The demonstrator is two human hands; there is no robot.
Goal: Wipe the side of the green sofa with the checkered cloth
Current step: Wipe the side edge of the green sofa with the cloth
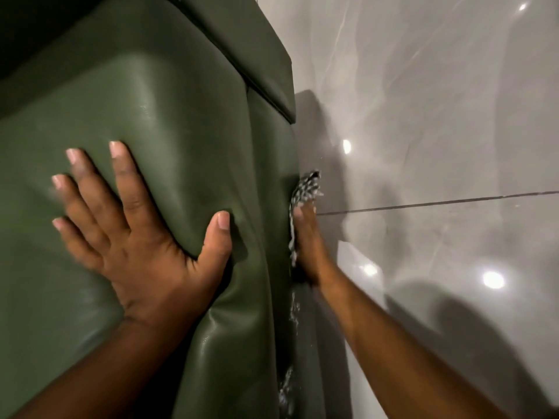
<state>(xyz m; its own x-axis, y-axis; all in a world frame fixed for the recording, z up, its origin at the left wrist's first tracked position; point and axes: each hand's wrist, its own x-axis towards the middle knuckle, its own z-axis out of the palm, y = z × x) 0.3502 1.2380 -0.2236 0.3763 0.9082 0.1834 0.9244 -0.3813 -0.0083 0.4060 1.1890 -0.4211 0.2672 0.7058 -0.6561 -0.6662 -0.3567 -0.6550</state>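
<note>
The green leather sofa fills the left and centre of the head view, seen from above its armrest. My left hand lies flat on the top of the armrest, fingers spread, holding nothing. My right hand reaches down the sofa's outer side and presses the black-and-white checkered cloth against it. Only the cloth's upper end and a thin edge show past the armrest; the rest is hidden between my hand and the sofa. Wet streaks glisten on the sofa's side below my right hand.
A glossy grey tiled floor spreads to the right of the sofa, with a dark grout line and bright reflections of ceiling lights. Shadows of my arms and body fall across it at the lower right.
</note>
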